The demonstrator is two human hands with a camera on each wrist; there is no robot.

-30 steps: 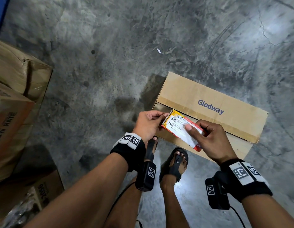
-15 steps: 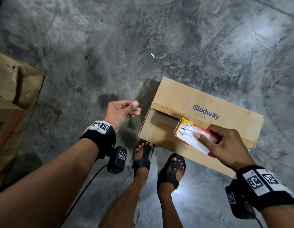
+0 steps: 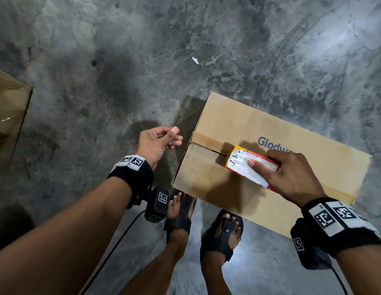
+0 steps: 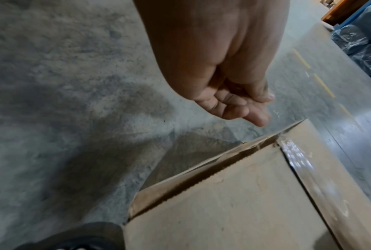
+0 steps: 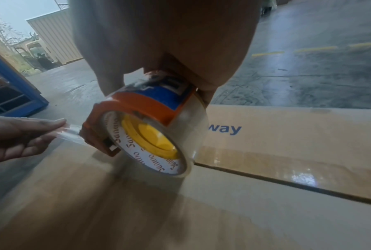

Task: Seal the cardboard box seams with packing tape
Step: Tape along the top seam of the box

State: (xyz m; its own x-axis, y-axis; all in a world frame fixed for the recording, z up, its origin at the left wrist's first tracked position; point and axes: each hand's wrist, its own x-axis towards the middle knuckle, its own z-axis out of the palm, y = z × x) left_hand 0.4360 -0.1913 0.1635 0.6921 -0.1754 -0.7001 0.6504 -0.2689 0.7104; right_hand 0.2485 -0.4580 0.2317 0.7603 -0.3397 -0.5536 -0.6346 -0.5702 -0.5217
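Concrete floor point(image 3: 100, 81) bears one cardboard box point(image 3: 238, 122); right hand point(image 3: 292, 177) grips one tape roll point(image 5: 150, 135), left hand point(image 3: 155, 141) pinches its end.

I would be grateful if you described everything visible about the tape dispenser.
The tape dispenser is an orange plastic frame holding a roll of clear tape on a yellow core, with a printed label on top. The right hand grips it, its roll on the cardboard box top near the centre seam. The left hand pinches its pulled-out clear end.
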